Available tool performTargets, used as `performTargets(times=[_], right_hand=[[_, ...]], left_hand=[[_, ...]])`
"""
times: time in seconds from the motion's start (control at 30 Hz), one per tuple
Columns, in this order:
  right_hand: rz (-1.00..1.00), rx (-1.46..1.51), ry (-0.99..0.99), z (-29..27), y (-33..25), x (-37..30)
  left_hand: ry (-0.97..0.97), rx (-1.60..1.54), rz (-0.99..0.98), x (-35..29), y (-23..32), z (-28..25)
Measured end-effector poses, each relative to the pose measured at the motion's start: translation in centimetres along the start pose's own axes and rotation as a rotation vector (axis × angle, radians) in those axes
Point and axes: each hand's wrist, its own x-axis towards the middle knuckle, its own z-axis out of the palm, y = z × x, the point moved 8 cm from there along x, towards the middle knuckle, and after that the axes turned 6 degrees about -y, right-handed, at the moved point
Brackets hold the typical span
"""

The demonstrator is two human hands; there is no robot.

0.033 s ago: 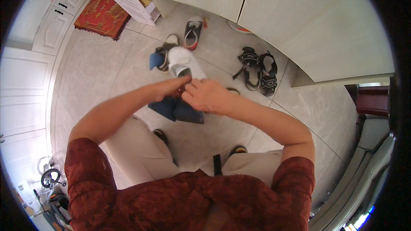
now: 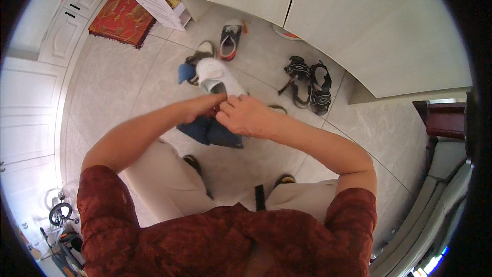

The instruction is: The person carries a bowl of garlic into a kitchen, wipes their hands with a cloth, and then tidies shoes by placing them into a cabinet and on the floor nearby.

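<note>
A white shoe [image 2: 214,69] is held in front of me, its opening turned back toward my body. My left hand [image 2: 204,106] and my right hand [image 2: 246,116] meet at the near end of it, both with fingers closed. The right fingers are bent in a pinch beside the left ones. Exactly what the fingertips grip is hidden between the hands. Just below them is a dark blue, cloth-like item [image 2: 210,132], partly covered by my hands. A smaller blue piece [image 2: 185,74] shows beyond the white shoe, against a brown and cream shoe [image 2: 205,50].
A dark shoe with red trim [image 2: 230,42] lies farther ahead. Black strapped sandals [image 2: 320,87] are on the tiled floor to the right, before a pale cabinet [image 2: 379,31]. At the far left is a red patterned mat [image 2: 123,18]; a grey sofa [image 2: 435,190] stands at right.
The white shoe has shifted slightly to the left and toward me. Both hands stay together at its near end, almost unmoved.
</note>
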Motion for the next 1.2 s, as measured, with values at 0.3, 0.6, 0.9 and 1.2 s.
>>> performTargets(times=[0.3, 0.6, 0.9, 1.2], right_hand=[[0.46, 0.539, 0.362, -0.7, 7.5, -1.9], [0.782, 0.72, -0.058, 10.2, 10.0, -6.5], [0.628, 0.616, -0.442, 16.5, 4.6, -5.4], [0.582, 0.709, -0.698, 18.2, 5.5, -3.8]], left_hand=[[0.223, 0.137, -0.134, -1.7, -0.9, -2.0], [0.361, -0.079, -0.084, -8.4, -2.0, 0.7], [0.362, -0.15, -0.057, -8.0, -3.5, -2.4], [0.296, -0.216, -0.001, -7.6, -3.6, -3.0]])
